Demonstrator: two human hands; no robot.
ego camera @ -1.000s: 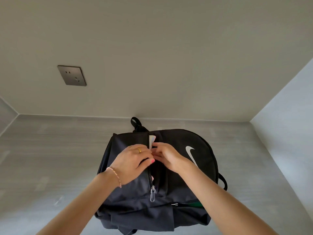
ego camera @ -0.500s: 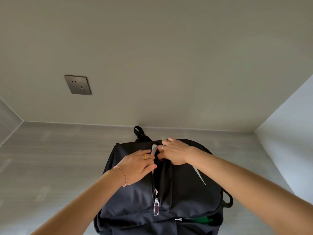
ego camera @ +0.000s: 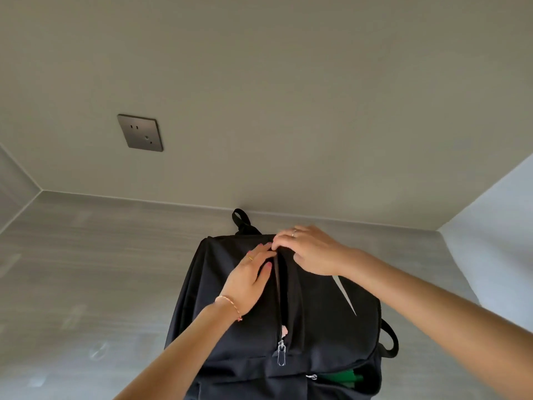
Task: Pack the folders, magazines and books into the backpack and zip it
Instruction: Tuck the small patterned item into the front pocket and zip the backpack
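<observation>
Black nylon filled the lower middle of the view: a backpack [ego camera: 323, 307] lay on a pale grey wood-grain surface [ego camera: 95, 284], its top carry loop [ego camera: 240, 219] pointing toward the beige wall [ego camera: 288, 96] behind it. A white swoosh logo [ego camera: 344, 295] showed on the panel to the right of the main zipper opening [ego camera: 281, 287], which ran lengthwise down the bag and stood parted along most of its length. Near the lower end of that opening sat a silver zipper pull [ego camera: 281, 353], with a small scrap of something pink [ego camera: 285, 332] showing just above it inside the gap. Lower still, a second zipper pull [ego camera: 312, 377] lay beside a partly open pocket where something green [ego camera: 344, 378] showed; what the green thing was could not be told.

The left hand [ego camera: 251, 281] rested flat on the fabric left of the opening, fingers extended and together, gripping nothing, with a gold ring on one finger and a thin bracelet [ego camera: 230, 306] at the wrist. The right hand [ego camera: 311, 249] sat at the far end of the opening, fingers curled down and pinching the black fabric edge there; a ring showed on one finger. The fingertips of the two hands nearly met at the top of the zipper line.

A dark metal wall socket [ego camera: 140, 132] was set in the wall at upper left. A lighter side panel [ego camera: 496, 220] rose at the right.
</observation>
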